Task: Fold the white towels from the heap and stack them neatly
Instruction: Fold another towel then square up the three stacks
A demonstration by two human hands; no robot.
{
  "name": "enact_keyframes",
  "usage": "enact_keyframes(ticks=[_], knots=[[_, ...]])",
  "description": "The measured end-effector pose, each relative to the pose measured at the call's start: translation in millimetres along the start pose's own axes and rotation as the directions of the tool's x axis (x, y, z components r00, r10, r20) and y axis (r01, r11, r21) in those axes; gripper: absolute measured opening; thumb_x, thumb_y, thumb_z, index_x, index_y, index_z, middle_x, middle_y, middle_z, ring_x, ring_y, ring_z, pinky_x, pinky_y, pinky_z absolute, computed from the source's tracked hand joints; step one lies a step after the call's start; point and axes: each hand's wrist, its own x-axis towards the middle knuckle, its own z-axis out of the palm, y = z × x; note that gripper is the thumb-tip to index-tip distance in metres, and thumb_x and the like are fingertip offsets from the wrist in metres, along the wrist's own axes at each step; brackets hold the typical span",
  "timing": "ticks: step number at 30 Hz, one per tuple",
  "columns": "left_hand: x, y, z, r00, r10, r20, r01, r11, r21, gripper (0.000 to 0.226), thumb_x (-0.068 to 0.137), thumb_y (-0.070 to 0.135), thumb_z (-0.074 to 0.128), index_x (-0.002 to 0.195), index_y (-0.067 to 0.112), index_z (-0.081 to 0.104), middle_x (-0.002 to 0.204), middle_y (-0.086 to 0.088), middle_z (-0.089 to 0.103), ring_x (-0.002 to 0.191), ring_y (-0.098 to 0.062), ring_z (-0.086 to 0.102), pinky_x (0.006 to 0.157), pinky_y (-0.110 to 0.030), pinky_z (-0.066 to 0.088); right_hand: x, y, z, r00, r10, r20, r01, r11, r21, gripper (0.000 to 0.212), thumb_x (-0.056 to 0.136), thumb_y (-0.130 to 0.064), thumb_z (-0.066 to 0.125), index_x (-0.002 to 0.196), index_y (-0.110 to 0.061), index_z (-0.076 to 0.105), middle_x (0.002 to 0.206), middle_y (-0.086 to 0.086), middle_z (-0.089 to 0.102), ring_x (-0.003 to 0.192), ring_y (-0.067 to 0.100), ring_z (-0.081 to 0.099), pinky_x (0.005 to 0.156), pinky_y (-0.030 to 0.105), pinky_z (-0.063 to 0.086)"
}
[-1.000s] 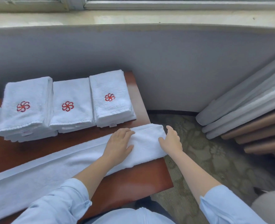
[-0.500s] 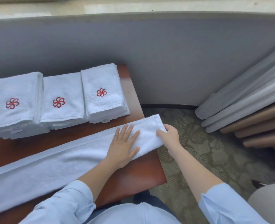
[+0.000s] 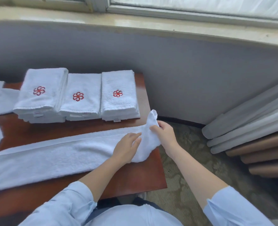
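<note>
Towel (image 3: 53, 157) laid along tabletop (image 3: 131, 178) front, left edge to right. Right end pinched, lifted by right hand (image 3: 165, 134). Left hand (image 3: 126, 149) flat, grasping nothing, pressed as fold line. End best carried leftward, edges matched.

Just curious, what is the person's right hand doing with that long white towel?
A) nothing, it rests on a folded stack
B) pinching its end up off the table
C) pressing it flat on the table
B: the right hand pinches the end of the long towel, which stands up off the table, while the left hand lies flat on the towel.
</note>
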Motion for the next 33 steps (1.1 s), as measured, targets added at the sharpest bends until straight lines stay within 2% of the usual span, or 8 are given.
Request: enact_keyframes(ticks=[5, 7, 11, 15, 19, 22, 27, 33], knots=[[-12, 24, -36, 0.974, -0.204, 0.103, 0.221, 0.727, -0.650, 0.050, 0.102, 0.057, 0.028, 0.114, 0.029, 0.067, 0.105, 0.002, 0.074, 0.099, -0.015, 0.070, 0.085, -0.029, 0.054, -9, -17, 44, 0.986, 0.029, 0.165, -0.044, 0.995, 0.086, 0.025, 0.073, -0.027, 0.061, 0.095, -0.018, 0.069, 0.073, -0.007, 0.070, 0.071, 0.009, 0.067, 0.064, 0.024, 0.050], [-19, 24, -51, 0.966, -0.239, 0.100, 0.232, 0.627, -0.743, 0.058, 0.100, 0.063, 0.027, 0.117, 0.025, 0.068, 0.108, 0.002, 0.075, 0.097, -0.013, 0.071, 0.074, -0.022, 0.055, -10, -22, 60, 0.973, 0.009, 0.229, -0.032, 0.995, 0.099, 0.027, 0.078, -0.024, 0.060, 0.102, -0.017, 0.070, 0.078, -0.003, 0.074, 0.076, 0.011, 0.071, 0.070, 0.028, 0.053], [-35, 2, -78, 0.948, -0.307, 0.089, 0.248, 0.530, -0.811, 0.073, 0.085, 0.077, 0.028, 0.119, 0.026, 0.067, 0.108, -0.001, 0.075, 0.100, -0.017, 0.071, 0.082, -0.030, 0.055, -16, -26, 95, 0.942, -0.015, 0.337, 0.005, 1.000, 0.028, 0.040, 0.073, -0.031, 0.060, 0.112, -0.023, 0.068, 0.099, 0.006, 0.075, 0.098, 0.021, 0.070, 0.089, 0.034, 0.053], [-47, -29, -102, 0.922, -0.362, 0.137, 0.313, 0.488, -0.815, 0.089, 0.066, 0.088, 0.031, 0.118, 0.025, 0.067, 0.107, 0.000, 0.075, 0.095, -0.015, 0.072, 0.074, -0.026, 0.054, -23, -17, 131, 0.891, -0.010, 0.454, 0.041, 0.997, -0.059, 0.044, 0.071, -0.033, 0.060, 0.115, -0.028, 0.062, 0.095, 0.002, 0.075, 0.083, 0.005, 0.068, 0.067, 0.011, 0.049], [-52, -55, -115, 0.865, -0.448, 0.226, 0.445, 0.478, -0.757, 0.076, 0.072, 0.084, 0.048, 0.119, 0.026, 0.062, 0.114, 0.004, 0.071, 0.103, -0.016, 0.069, 0.078, -0.027, 0.055, -27, -6, 154, 0.842, 0.048, 0.537, 0.077, 0.975, -0.207, 0.045, 0.075, -0.036, 0.048, 0.118, -0.034, 0.063, 0.095, -0.018, 0.069, 0.086, -0.006, 0.062, 0.075, 0.012, 0.046], [-44, -79, -108, 0.822, -0.554, 0.135, 0.497, 0.581, -0.645, 0.045, 0.094, 0.047, 0.059, 0.127, 0.017, 0.055, 0.117, 0.004, 0.058, 0.107, -0.018, 0.056, 0.083, -0.032, 0.046, -27, 7, 155, 0.894, 0.056, 0.445, 0.122, 0.925, -0.361, 0.042, 0.081, -0.029, 0.042, 0.117, -0.033, 0.064, 0.082, -0.015, 0.065, 0.077, -0.003, 0.058, 0.070, 0.015, 0.042], [-37, -100, -103, 0.839, -0.539, -0.077, 0.414, 0.723, -0.554, 0.007, 0.098, 0.025, 0.050, 0.099, 0.022, 0.056, 0.095, -0.001, 0.060, 0.077, -0.011, 0.054, 0.063, -0.025, 0.042, -27, 21, 146, 0.964, -0.140, 0.228, 0.265, 0.604, -0.751, 0.047, 0.088, -0.017, 0.050, 0.132, -0.029, 0.055, 0.129, -0.009, 0.050, 0.121, 0.013, 0.045, 0.091, 0.034, 0.045], [-44, -129, -117, 0.853, -0.515, -0.082, 0.459, 0.816, -0.351, 0.025, 0.099, 0.030, 0.048, 0.119, 0.017, 0.051, 0.095, 0.004, 0.059, 0.076, -0.009, 0.054, 0.064, -0.027, 0.042, -27, 37, 159, 0.936, -0.064, 0.345, 0.347, 0.324, -0.880, 0.072, 0.091, -0.028, 0.049, 0.155, -0.027, 0.018, 0.165, 0.002, 0.001, 0.152, 0.020, -0.005, 0.121, 0.046, 0.000]])
